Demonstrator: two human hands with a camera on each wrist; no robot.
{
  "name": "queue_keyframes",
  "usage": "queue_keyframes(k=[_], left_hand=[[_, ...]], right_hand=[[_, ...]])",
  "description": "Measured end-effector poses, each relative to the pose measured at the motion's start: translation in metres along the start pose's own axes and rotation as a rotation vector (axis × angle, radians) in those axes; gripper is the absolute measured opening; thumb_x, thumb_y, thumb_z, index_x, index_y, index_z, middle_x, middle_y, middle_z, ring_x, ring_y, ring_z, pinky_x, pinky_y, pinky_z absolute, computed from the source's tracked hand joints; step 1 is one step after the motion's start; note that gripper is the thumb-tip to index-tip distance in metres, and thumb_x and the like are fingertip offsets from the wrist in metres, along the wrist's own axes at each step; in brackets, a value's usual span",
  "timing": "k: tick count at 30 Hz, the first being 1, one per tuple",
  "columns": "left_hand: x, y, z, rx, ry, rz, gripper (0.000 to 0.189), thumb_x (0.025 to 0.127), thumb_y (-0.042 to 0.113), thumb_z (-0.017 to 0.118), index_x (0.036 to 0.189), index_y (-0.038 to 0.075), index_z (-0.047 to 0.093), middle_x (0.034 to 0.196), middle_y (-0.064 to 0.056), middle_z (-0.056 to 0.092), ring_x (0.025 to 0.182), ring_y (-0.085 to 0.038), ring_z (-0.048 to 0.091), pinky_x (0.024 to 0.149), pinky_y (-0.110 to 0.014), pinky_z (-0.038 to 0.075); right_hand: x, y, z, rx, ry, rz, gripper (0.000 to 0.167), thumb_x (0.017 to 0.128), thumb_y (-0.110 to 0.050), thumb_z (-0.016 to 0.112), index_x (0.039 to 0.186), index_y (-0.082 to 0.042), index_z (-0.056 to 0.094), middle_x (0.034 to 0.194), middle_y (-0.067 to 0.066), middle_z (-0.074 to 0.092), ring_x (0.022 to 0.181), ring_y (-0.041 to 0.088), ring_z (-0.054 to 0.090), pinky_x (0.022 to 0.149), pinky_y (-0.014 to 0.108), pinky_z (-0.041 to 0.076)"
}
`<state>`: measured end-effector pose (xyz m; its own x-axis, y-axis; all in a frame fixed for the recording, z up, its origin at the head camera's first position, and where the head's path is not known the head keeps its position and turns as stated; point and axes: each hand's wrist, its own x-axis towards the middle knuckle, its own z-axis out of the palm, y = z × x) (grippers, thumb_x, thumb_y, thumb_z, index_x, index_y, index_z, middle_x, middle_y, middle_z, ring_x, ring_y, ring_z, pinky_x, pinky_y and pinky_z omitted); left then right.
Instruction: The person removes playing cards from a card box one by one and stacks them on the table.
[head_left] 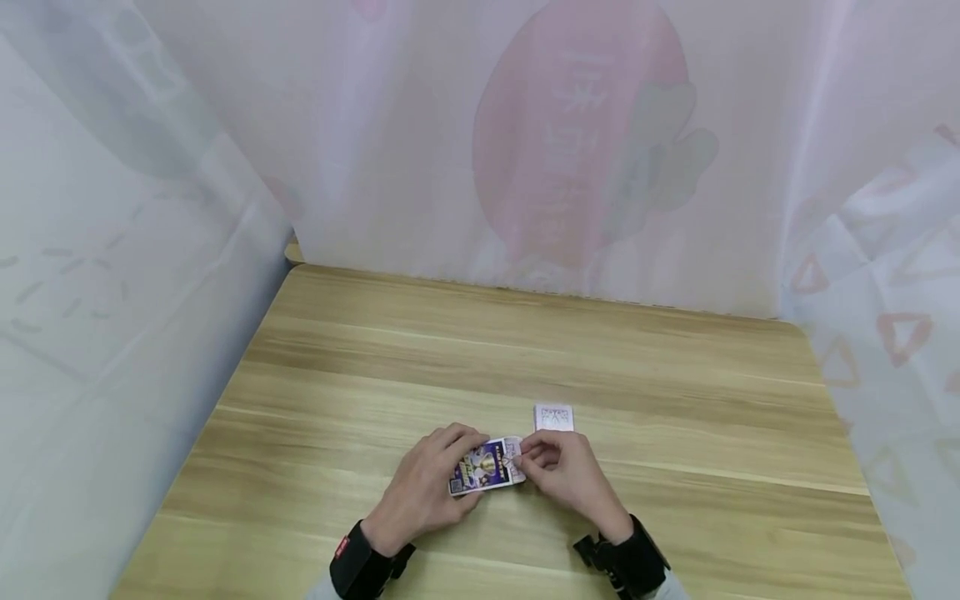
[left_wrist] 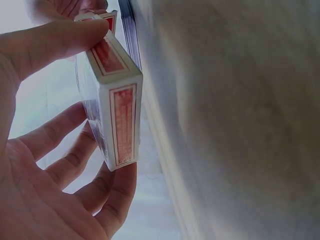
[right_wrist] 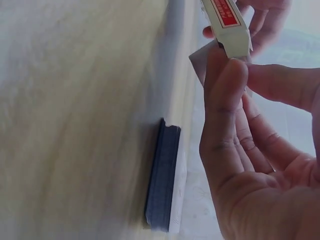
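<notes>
Close to the camera, my left hand [head_left: 427, 485] spans the playing-card box [head_left: 483, 467], thumb pressed on one narrow side, fingers spaced apart and bearing against the other. With my right hand [head_left: 567, 472] I pinch at its end, thumb against forefinger, where a pale flap [right_wrist: 201, 57] sticks out beside them. A hard tug there, I judge, might crease or tear the flap, since the cardboard looks thin; too strong a left squeeze could bow the sides, and too slack a one could let the box twist away. The box lies between my two hands, trophy-printed face up, one end at my right fingertips. Just beyond those fingers a stack of cards [head_left: 553, 417] rests on the wooden table [head_left: 315, 400]; a careless knuckle might scatter it.
</notes>
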<state>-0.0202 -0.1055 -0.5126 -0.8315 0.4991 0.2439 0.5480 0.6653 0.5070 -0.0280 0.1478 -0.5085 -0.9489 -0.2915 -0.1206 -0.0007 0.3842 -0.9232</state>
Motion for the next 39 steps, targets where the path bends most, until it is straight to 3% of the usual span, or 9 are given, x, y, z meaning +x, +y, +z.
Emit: queue_keyframes(k=[6,14,21,29,33,36,39], left_hand=[[0.000,-0.001,-0.003,-0.013,0.010,-0.030,0.076,0.068,0.030,0.100,0.135,0.017,0.068,0.126,0.004,0.068,0.107,-0.012,0.065,0.088,-0.031,0.057],[0.001,-0.002,-0.005,-0.008,0.026,-0.054,0.074,0.069,0.033,0.099,0.135,0.017,0.068,0.125,0.003,0.068,0.103,-0.011,0.063,0.083,-0.028,0.056],[0.003,-0.004,-0.007,-0.006,0.031,-0.079,0.075,0.069,0.034,0.099,0.135,0.018,0.067,0.125,0.003,0.068,0.104,-0.011,0.064,0.084,-0.029,0.056],[0.003,-0.004,-0.006,-0.011,0.055,-0.070,0.074,0.070,0.035,0.100,0.134,0.016,0.068,0.123,0.002,0.069,0.101,-0.011,0.064,0.081,-0.027,0.056],[0.003,-0.005,-0.005,-0.014,0.060,-0.060,0.074,0.069,0.035,0.100,0.134,0.015,0.068,0.123,0.002,0.068,0.101,-0.011,0.065,0.081,-0.027,0.056],[0.003,-0.006,-0.004,-0.020,0.058,-0.063,0.075,0.069,0.035,0.101,0.134,0.015,0.068,0.123,0.002,0.068,0.101,-0.010,0.064,0.080,-0.027,0.055],[0.002,-0.006,-0.002,-0.024,0.058,-0.068,0.075,0.068,0.034,0.101,0.133,0.015,0.068,0.122,0.002,0.068,0.100,-0.010,0.064,0.079,-0.026,0.054]], right_hand=[[0.000,-0.002,-0.008,0.030,0.053,0.003,0.007,0.094,-0.002,0.077,0.099,-0.001,0.073,0.090,0.009,0.075,0.080,0.019,0.074,0.075,0.027,0.063],[0.001,-0.002,-0.025,0.194,0.023,0.091,0.016,0.103,-0.002,0.065,0.115,0.008,0.060,0.099,0.021,0.073,0.072,0.036,0.077,0.063,0.045,0.064],[0.004,-0.001,-0.040,0.188,0.092,0.064,0.019,0.103,0.000,0.066,0.120,0.007,0.062,0.102,0.024,0.070,0.076,0.022,0.074,0.068,0.038,0.064],[0.004,0.003,-0.053,0.174,0.180,0.027,0.023,0.104,-0.006,0.067,0.125,0.004,0.067,0.104,0.024,0.068,0.081,0.022,0.070,0.071,0.033,0.063],[0.004,0.007,-0.058,0.131,0.224,0.025,0.026,0.103,-0.012,0.070,0.126,0.000,0.072,0.111,0.021,0.071,0.091,0.016,0.070,0.079,0.027,0.061],[0.006,0.012,-0.063,0.110,0.226,0.036,0.028,0.103,-0.016,0.072,0.126,-0.001,0.073,0.117,0.019,0.072,0.097,0.011,0.072,0.081,0.025,0.060],[0.010,0.019,-0.069,0.117,0.207,0.058,0.027,0.102,-0.014,0.072,0.124,0.001,0.072,0.115,0.021,0.071,0.092,0.012,0.073,0.076,0.029,0.062]])
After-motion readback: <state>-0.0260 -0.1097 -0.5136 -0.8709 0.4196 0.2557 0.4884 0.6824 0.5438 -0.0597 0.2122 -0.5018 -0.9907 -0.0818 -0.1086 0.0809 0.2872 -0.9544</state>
